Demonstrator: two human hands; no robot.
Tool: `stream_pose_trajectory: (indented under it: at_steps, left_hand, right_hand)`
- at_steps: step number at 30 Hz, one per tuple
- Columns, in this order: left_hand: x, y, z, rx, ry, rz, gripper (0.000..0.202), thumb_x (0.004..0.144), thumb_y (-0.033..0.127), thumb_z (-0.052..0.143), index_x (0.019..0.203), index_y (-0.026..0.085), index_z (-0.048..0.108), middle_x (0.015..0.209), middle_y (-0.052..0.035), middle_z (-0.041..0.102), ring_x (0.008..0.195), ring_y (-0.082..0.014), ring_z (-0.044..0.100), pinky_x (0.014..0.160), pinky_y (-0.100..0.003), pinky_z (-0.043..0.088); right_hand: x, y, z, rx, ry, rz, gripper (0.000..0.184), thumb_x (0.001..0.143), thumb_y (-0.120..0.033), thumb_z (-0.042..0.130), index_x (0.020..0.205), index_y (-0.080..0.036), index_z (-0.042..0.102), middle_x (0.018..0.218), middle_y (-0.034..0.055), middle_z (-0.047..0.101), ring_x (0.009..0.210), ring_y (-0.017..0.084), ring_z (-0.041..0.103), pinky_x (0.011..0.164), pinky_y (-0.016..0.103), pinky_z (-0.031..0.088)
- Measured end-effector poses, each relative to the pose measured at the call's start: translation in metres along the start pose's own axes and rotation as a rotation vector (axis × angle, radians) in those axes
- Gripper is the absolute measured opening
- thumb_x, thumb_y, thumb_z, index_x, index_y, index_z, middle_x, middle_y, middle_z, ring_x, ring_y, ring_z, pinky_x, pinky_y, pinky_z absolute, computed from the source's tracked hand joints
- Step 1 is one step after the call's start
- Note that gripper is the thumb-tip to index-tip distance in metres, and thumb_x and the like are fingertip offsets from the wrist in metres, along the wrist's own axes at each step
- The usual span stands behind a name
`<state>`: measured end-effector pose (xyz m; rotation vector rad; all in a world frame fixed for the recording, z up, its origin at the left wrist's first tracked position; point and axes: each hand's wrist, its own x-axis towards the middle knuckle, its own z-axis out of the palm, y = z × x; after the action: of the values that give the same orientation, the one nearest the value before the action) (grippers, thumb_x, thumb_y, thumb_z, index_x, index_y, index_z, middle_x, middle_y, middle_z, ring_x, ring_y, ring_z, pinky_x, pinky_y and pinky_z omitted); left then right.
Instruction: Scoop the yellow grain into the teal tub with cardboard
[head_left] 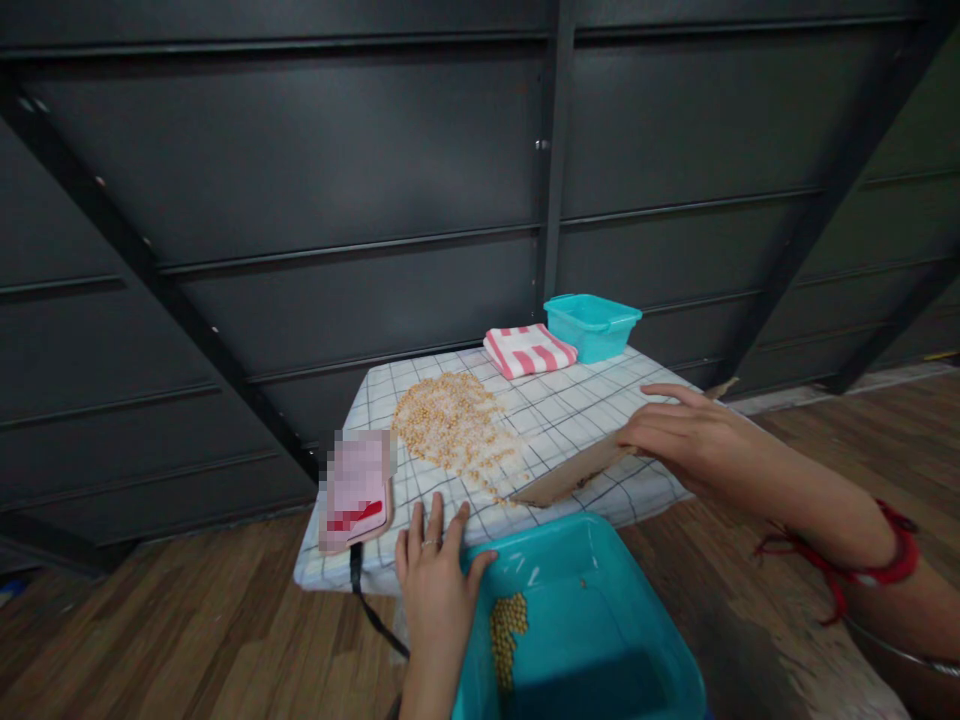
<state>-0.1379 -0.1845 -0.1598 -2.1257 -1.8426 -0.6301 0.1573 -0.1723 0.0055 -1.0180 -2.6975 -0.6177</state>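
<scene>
The cardboard strip [574, 473] I hold is matt, its lower edge rough. At the near edge of the fabric tablecloth [592, 405], my basin [585, 625] is smooth, glossy plastic. A plastic tub [589, 340] stands at the far right corner, beside a soft-looking cloth towel [529, 352]. Beyond, panels [337, 150] look like smooth metal.

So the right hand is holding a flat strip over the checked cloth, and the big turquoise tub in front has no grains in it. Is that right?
Not quite: the big turquoise tub does have grains in it, gathered toward its left side, as the head view shows. The right hand does hold a flat strip over the checked cloth.
</scene>
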Motion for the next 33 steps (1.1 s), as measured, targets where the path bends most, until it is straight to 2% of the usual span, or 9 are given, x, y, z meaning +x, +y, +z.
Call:
stream_pose_trajectory:
  at_steps: [14,22,27,33]
  left_hand:
    - [0.000,-0.001,0.002,-0.015,0.005,-0.003,0.046,0.077,0.043,0.061,0.121,0.030,0.059,0.135,-0.0111,0.054,0.125,-0.0350,0.046,0.096,-0.053,0.040]
    - [0.000,-0.001,0.001,-0.015,-0.022,-0.023,0.046,0.076,0.041,0.062,0.121,0.031,0.059,0.136,-0.0103,0.054,0.126,-0.0339,0.045,0.097,-0.053,0.040]
    - [-0.001,0.000,0.000,-0.028,-0.004,-0.015,0.046,0.077,0.041,0.062,0.121,0.031,0.059,0.136,-0.0105,0.054,0.125,-0.0349,0.046,0.096,-0.054,0.040]
    - [-0.001,0.002,-0.002,-0.019,0.002,-0.020,0.045,0.076,0.041,0.062,0.120,0.030,0.060,0.135,-0.0107,0.054,0.125,-0.0348,0.046,0.096,-0.053,0.040]
  right_hand:
    - [0.000,-0.001,0.000,0.022,-0.043,0.003,0.035,0.074,0.007,0.036,0.084,-0.018,0.058,0.076,0.0014,0.063,0.075,0.017,0.057,0.095,0.040,0.036]
    - [-0.001,0.008,0.004,-0.083,0.108,-0.019,0.035,0.076,0.004,0.036,0.088,-0.018,0.060,0.079,0.0032,0.067,0.076,0.017,0.061,0.094,0.040,0.039]
    - [-0.002,0.012,0.009,-0.134,0.128,0.006,0.034,0.079,0.002,0.036,0.086,-0.021,0.060,0.081,0.0020,0.068,0.077,0.016,0.061,0.092,0.038,0.040]
    - [-0.003,0.012,0.006,-0.161,0.115,0.009,0.034,0.079,0.003,0.035,0.085,-0.018,0.061,0.081,0.0058,0.068,0.076,0.017,0.060,0.090,0.039,0.041]
